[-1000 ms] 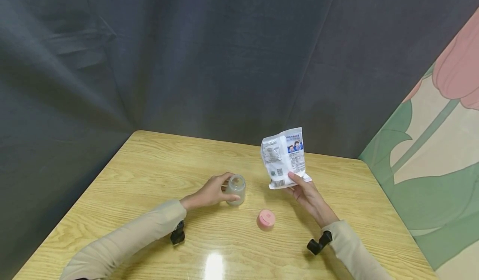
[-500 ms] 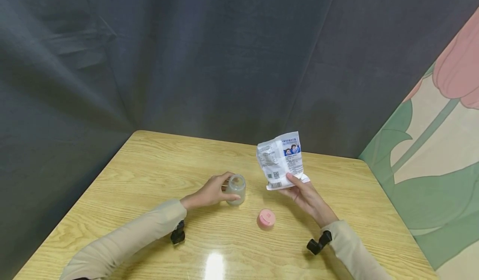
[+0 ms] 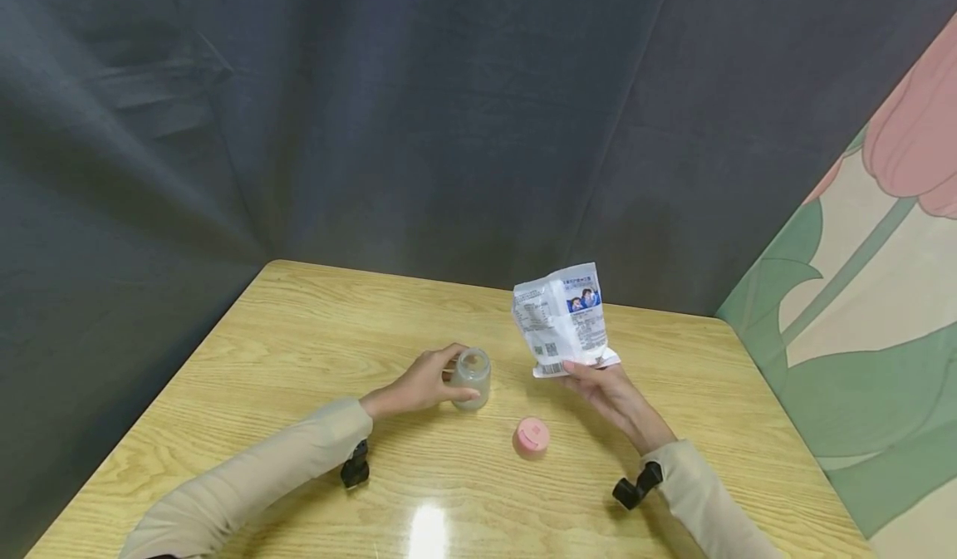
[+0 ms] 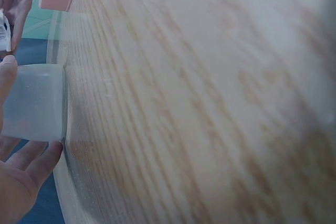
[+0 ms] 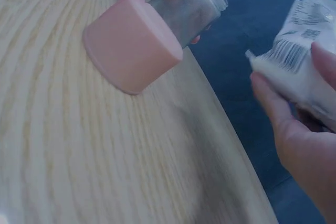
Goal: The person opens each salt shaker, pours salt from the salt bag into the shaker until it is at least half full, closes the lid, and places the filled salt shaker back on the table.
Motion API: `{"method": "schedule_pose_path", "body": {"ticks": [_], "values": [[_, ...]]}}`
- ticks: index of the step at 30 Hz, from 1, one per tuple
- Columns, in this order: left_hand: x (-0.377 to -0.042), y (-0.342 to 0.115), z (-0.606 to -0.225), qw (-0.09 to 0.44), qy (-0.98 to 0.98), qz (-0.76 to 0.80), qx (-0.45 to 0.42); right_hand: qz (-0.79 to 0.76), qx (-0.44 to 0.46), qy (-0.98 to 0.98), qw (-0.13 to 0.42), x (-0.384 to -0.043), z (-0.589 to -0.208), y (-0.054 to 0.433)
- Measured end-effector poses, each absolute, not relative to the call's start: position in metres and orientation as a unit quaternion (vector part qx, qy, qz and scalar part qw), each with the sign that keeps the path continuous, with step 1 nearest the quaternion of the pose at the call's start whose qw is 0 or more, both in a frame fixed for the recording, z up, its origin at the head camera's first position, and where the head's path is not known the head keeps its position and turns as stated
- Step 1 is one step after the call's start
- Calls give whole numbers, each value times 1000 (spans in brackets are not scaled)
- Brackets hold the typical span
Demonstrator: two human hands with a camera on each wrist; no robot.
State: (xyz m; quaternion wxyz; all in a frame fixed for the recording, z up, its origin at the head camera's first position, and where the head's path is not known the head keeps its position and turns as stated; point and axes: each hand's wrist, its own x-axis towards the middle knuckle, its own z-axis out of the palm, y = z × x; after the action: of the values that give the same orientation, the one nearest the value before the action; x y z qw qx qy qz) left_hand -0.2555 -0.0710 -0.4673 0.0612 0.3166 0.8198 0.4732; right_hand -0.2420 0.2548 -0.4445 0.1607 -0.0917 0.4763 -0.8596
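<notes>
My left hand (image 3: 422,384) grips a small clear jar (image 3: 473,380) that stands uncapped on the table, thumb on the near side and fingers behind. In the left wrist view the jar (image 4: 37,102) looks cloudy, its base on the wood. My right hand (image 3: 609,393) holds a white printed packet (image 3: 564,318) above the table by its lower edge, thumb in front and fingers beneath. In the right wrist view the packet (image 5: 310,61) shows a barcode. Between the hands a pink lid (image 3: 532,437) rests on the table, touched by neither hand.
The wooden table (image 3: 336,318) has a dark curtain (image 3: 449,127) behind it and a flower-patterned panel (image 3: 860,335) at the right. Black straps with wrist mounts (image 3: 638,484) hang at both cuffs.
The packet has shifted slightly left and down in my right hand. Its thumb has slid lower on the packet. My left hand and the jar have stayed still.
</notes>
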Motion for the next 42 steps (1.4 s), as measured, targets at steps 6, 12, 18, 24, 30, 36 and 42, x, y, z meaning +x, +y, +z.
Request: {"method": "schedule_pose_path", "body": {"ticks": [6,12,18,24,30,36,42], "values": [[-255,-71,-468,62,821,471,317,-858,-105,475,166,-241,-445,255],[-256,-71,-468,62,821,471,315,-863,-137,451,180,-241,-443,254],[-255,-71,-468,63,821,471,316,-861,-136,456,179,-239,-443,253],[-255,-72,-468,63,821,472,317,-855,-114,476,169,-239,-441,252],[-255,-72,-466,64,821,470,317,-848,-107,491,165,-240,-442,251],[-255,-72,-465,66,821,471,315,-841,-95,512,149,-239,-442,249],[-257,-72,-469,60,821,469,320,-821,-74,548,141,-237,-442,248]]}}
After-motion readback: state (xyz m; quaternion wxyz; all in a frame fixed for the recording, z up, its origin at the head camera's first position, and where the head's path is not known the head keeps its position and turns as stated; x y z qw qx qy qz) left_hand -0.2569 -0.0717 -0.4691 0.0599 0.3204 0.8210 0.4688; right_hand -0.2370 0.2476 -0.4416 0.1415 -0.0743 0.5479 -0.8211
